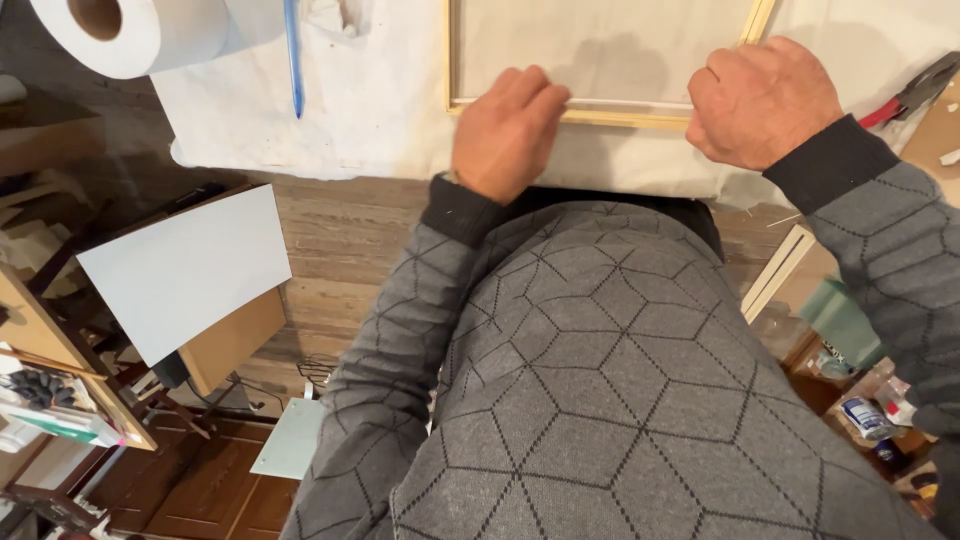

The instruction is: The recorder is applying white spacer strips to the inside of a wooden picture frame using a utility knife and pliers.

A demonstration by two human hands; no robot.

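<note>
Both hands, left (508,130) and right (762,100), curl closed fingers on the frame's (610,116) near edge.

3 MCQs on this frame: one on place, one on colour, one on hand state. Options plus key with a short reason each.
1. Where is the paper roll?
A. top left
B. bottom right
C. under the frame

2. What colour is the pen?
A. red
B. blue
C. green

3. How are the hands placed?
A. both on the wooden frame
B. both in the air
C. both on the floor

Key: A, the roll sits at the top left corner; B, the pen is blue; A, the left hand and right hand press on the frame's near edge.
</note>
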